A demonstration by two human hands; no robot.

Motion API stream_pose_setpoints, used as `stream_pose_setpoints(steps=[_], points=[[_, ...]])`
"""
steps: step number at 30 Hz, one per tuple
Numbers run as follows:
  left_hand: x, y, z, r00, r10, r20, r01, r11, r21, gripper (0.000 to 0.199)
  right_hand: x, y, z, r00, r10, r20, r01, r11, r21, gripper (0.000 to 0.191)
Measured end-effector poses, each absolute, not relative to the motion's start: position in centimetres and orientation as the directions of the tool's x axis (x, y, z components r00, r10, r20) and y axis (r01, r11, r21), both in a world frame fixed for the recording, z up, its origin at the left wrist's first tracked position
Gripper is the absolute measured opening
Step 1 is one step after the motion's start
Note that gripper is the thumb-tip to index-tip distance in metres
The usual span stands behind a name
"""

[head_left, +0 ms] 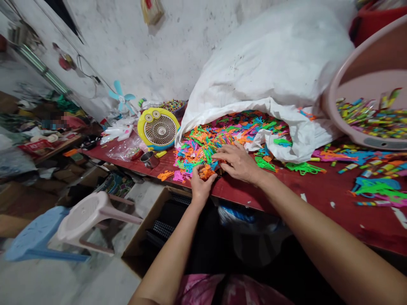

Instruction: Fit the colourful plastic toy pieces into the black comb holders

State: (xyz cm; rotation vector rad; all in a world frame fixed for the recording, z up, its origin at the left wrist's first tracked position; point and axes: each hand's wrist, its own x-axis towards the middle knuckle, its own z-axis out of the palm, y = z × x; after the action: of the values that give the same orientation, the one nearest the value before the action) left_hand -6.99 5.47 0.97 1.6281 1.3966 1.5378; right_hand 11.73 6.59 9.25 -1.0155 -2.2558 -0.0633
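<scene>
A heap of small, brightly coloured plastic pieces [219, 142] spills from a white woven sack [270, 63] onto a red tabletop [305, 190]. My left hand [200, 186] is at the heap's front edge, its fingers closed on an orange plastic piece [206, 172]. Just to its right, my right hand [238, 163] lies on the heap with its fingers apart, touching the pieces and holding none that I can see. Some pieces under both hands are hidden.
A pink basin [365, 142] of coloured strips stands at the right, with more loose pieces on the table before it. A yellow cartoon-style fan [158, 129] and a steel cup [149, 159] stand left. Below the table edge are a cardboard box [149, 228] and stools [92, 216].
</scene>
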Motion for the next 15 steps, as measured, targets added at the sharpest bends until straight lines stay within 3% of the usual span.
stream_pose_setpoints(steps=[5,15], points=[[-7.21,6.00,0.19,-0.109,0.931,0.348,0.311,-0.301,0.902,0.035,11.56,6.49,9.15,-0.488,0.647,0.586,0.705,0.688,-0.174,0.034],[-7.50,5.40,0.34,-0.139,0.967,0.212,0.084,-0.202,0.976,0.041,11.60,6.75,8.63,-0.497,0.645,0.581,0.721,0.679,-0.138,0.035]])
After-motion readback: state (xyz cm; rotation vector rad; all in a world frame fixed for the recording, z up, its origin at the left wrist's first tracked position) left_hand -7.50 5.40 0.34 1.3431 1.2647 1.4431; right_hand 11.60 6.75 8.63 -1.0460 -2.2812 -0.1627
